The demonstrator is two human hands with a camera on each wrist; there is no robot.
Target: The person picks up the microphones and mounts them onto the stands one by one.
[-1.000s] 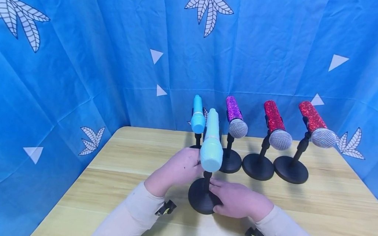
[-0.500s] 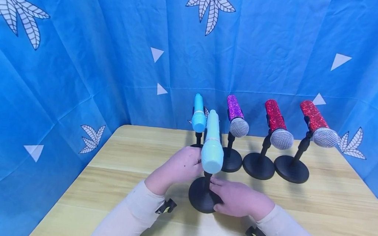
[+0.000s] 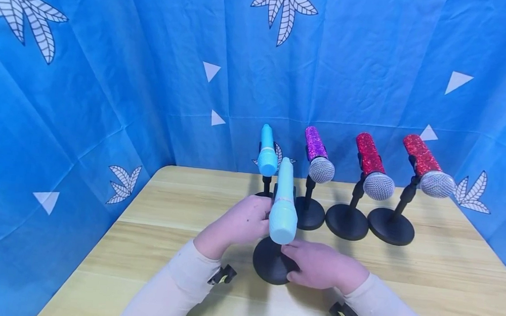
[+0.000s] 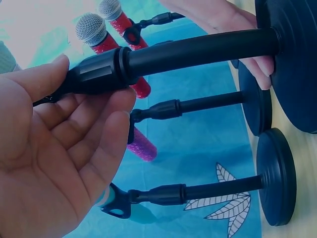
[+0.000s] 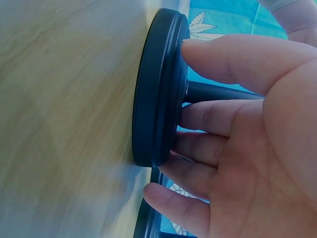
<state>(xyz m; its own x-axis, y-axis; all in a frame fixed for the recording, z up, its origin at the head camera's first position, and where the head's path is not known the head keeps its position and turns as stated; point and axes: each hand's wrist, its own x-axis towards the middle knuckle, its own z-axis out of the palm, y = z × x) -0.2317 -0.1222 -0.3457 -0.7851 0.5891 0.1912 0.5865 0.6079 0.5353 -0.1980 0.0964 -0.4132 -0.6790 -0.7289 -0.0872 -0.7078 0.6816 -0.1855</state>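
A light blue microphone [image 3: 284, 207] is mounted on a black stand nearest the person, its head facing the viewer and dipping down. My left hand [image 3: 248, 222] holds the top of that stand's pole; in the left wrist view, the thumb and fingers lie on either side of the black collar [image 4: 101, 69]. My right hand [image 3: 320, 265] rests on the round black base [image 3: 271, 263], fingers extended beside the pole. The right wrist view shows the right thumb [image 5: 223, 59] against the upper face of the base. Most of the pole is hidden in the head view.
Behind stand a second blue microphone [image 3: 268, 156], a purple glitter microphone [image 3: 315, 143] and two red glitter microphones, the inner one [image 3: 371, 157] and the outer one [image 3: 422, 156], all on black stands. A blue patterned curtain [image 3: 358, 62] hangs behind the wooden table [image 3: 147, 249].
The near light blue microphone has come down, its head now covering the upper pole in the head view. Both hands stay in about the same place. The head view has shifted slightly.
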